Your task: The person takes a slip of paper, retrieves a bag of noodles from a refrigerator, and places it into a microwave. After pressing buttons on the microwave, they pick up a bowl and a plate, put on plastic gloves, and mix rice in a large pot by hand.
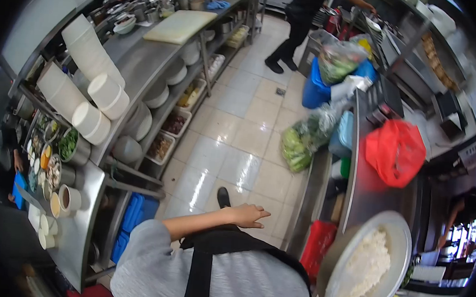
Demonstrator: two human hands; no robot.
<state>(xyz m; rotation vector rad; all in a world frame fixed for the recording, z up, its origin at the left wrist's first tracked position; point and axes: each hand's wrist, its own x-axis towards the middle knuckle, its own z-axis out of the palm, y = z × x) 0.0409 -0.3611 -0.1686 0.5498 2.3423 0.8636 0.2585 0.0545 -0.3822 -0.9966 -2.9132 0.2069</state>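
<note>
My left hand [247, 215] reaches across in front of my body at waist height, its fingers stretched out and nothing in them. Below it, the toe of a black shoe [223, 197] shows on the tiled floor. My right hand is out of sight. Close by my right side is a large metal bowl [404, 237], tilted in this view, with white cooked rice [371, 262] inside. Its far rim overlaps the steel counter on the right.
A steel counter [139, 64] on the left carries stacked white tubs [90, 44] and a cutting board [179, 26]. Bagged greens [299, 147] and a blue bin [315, 87] narrow the aisle's right side. A red plastic bag [396, 153] sits on the right counter. A person [299, 20] stands ahead.
</note>
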